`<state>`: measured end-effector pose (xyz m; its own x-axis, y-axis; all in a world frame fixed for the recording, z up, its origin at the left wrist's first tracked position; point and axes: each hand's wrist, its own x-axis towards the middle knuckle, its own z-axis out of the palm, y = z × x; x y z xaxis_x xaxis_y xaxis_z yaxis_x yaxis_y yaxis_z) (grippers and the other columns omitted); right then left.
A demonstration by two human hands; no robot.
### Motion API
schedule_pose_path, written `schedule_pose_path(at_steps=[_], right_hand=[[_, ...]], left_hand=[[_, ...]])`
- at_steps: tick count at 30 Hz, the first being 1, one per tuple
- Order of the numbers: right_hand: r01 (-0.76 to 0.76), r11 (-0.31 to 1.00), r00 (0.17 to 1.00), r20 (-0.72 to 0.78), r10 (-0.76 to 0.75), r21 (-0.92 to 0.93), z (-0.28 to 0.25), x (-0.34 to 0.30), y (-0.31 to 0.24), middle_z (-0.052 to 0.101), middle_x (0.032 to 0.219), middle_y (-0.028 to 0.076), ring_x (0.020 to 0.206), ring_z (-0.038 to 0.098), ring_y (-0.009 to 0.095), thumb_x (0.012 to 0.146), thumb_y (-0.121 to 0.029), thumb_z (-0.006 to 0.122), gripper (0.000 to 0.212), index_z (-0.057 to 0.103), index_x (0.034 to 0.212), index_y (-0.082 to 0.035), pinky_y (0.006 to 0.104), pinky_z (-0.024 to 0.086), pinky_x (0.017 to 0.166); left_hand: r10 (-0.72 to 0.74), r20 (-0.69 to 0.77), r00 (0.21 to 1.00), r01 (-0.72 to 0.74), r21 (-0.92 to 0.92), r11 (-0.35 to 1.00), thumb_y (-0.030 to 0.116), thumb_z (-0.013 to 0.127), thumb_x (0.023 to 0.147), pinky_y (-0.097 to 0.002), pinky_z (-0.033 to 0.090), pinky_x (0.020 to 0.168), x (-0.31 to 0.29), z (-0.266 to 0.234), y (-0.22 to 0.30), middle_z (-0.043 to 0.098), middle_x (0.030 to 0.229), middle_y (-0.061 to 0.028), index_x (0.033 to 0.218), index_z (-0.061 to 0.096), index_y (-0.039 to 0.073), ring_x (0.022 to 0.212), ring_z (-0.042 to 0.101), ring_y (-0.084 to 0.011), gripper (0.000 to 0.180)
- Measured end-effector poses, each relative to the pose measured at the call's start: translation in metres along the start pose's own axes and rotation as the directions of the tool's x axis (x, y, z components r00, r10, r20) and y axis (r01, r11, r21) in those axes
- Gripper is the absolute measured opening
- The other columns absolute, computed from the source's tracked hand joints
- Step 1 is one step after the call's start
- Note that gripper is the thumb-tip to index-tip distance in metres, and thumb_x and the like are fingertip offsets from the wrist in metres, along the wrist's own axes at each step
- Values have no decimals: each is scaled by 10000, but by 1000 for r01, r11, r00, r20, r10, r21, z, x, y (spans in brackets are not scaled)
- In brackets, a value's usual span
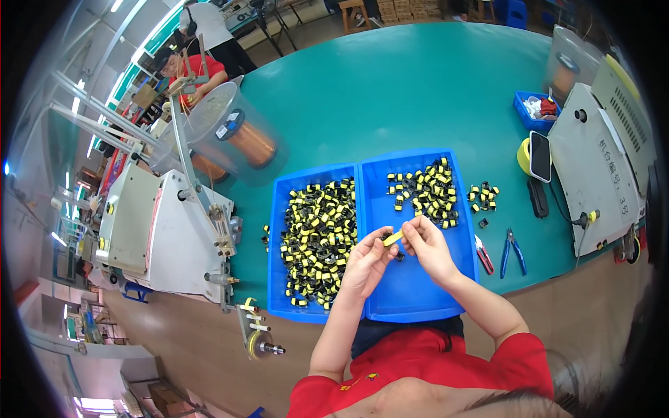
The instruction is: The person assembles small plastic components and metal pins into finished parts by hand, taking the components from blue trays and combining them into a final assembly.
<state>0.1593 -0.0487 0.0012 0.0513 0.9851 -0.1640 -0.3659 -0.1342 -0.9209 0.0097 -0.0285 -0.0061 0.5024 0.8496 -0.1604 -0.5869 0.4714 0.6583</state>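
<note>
1. In the head view, the left hand point(366, 263) is curled, and its fingertips seem to pinch a small black part point(385, 237). Most of that part is hidden by the fingers.
2. The right hand point(427, 245) has its thumb and finger pinched on a yellow strip point(394, 239). The strip runs between both hands, above the blue right tray point(411, 296).
3. The strip looks thin, light and bendy, like tape. It may be sticky, but I can't tell. It would be best held by its end, with soft fingertips, so it does not crease.
4. The black part looks light and hard. Hold it by its sides; squeezing too much could hurt it.
5. A small pile of black-and-yellow parts point(435, 195) sits at the far end of the right tray. Many more fill the left tray point(277, 279) next to it.
</note>
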Motion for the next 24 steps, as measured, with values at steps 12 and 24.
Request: schedule_pose_path(at_steps=[12,24], right_hand=[[-103,988,990,105,91,119,-4,2,-2,473,663,-25,550,387,28,906,-246,524,209,468,795,-78,182,325,492],[-80,995,988,134,71,63,0,-4,-15,504,678,-19,581,415,44,854,-202,596,161,495,809,-85,189,325,523]], left_hand=[[-10,57,998,14,-64,998,171,544,881,-243,444,769,-2,-2,-2,550,973,-95,1169,447,-51,828,518,-159,377],[64,-61,996,-56,126,990,120,577,856,-232,429,753,0,1,-4,559,964,-82,1205,424,-80,795,508,-129,430]])
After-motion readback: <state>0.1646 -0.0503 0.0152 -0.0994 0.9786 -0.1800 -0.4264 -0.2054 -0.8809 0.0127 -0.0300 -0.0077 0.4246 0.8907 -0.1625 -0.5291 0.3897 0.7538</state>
